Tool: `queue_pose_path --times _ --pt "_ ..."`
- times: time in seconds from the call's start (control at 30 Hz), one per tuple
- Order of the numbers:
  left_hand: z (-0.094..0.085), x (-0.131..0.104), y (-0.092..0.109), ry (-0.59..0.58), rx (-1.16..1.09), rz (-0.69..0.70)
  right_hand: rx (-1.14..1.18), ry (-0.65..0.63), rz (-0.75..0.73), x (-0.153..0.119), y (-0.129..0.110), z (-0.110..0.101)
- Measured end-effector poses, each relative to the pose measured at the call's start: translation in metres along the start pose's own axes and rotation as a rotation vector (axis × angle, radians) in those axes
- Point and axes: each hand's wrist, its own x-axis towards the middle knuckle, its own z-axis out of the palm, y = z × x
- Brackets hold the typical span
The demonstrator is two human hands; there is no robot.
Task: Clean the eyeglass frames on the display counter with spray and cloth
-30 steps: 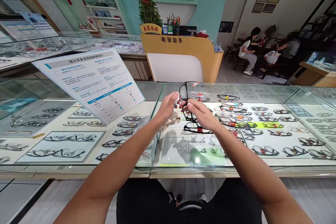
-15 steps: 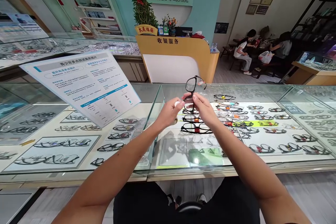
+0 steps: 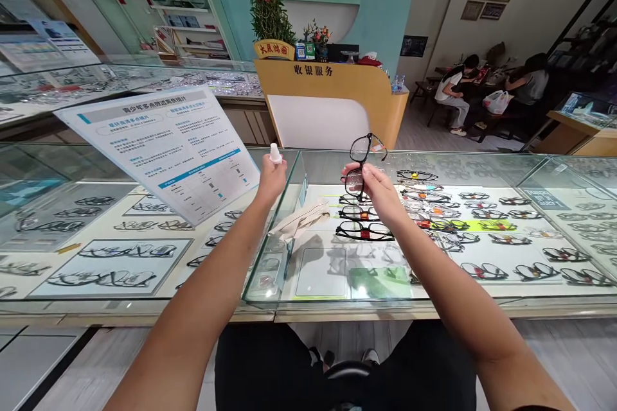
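In my right hand is a pair of black-framed eyeglasses, held up on end above the glass counter, with the fingers closed around the lower part. My left hand is closed around a small bottle with a white nozzle top; its body is hidden in the fist. Between the two hands a crumpled beige cloth lies on the glass. Below the right hand, rows of black eyeglasses rest inside the display case.
A glass-topped display counter spans the front. A printed sheet stands tilted at the left. Beyond is a wooden cashier desk with a potted plant. Two people sit at the back right.
My left hand has moved left, away from the eyeglasses, and the white-topped bottle now shows in it. The beige cloth has come into view on the counter. The right hand keeps the eyeglasses raised.
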Motion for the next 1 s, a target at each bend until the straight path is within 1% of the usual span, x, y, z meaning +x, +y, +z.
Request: queue_pose_path --times 0.1,0.2,0.33,0.47,0.63,0.73,0.8,0.87,0.93,0.97,1.0 --pt "-0.010 0.015 -0.022 0.019 0.053 -0.041 0.003 0.001 0.003 0.000 0.001 0.000" --pt "-0.015 0.019 -0.035 0.030 0.100 -0.071 0.001 0.004 0.008 0.000 0.001 0.000" --pt "-0.016 0.021 -0.041 0.028 0.138 -0.094 0.000 0.006 0.011 0.000 0.000 0.000" --pt "-0.014 0.021 -0.040 0.053 0.165 -0.094 0.015 0.006 0.015 0.002 0.002 0.000" --pt "-0.011 0.015 -0.031 0.133 0.191 -0.060 0.020 0.009 0.020 0.003 0.004 -0.001" --pt "-0.005 0.007 -0.021 0.176 0.200 -0.004 0.018 0.015 0.024 0.002 0.003 -0.001" --pt "0.001 -0.002 -0.013 0.239 0.227 0.046 0.018 0.018 0.029 0.002 0.002 -0.001" --pt "0.008 -0.014 -0.002 0.331 0.273 0.135 0.021 0.023 0.030 0.001 0.000 -0.001" --pt "0.012 -0.030 0.012 0.387 0.326 0.282 0.025 0.028 0.028 0.001 -0.001 -0.001" --pt "0.013 -0.038 0.019 0.375 0.357 0.368 0.024 0.030 0.028 0.000 -0.002 -0.001" --pt "0.013 -0.045 0.027 0.322 0.393 0.445 0.019 0.031 0.029 0.000 -0.003 -0.001"
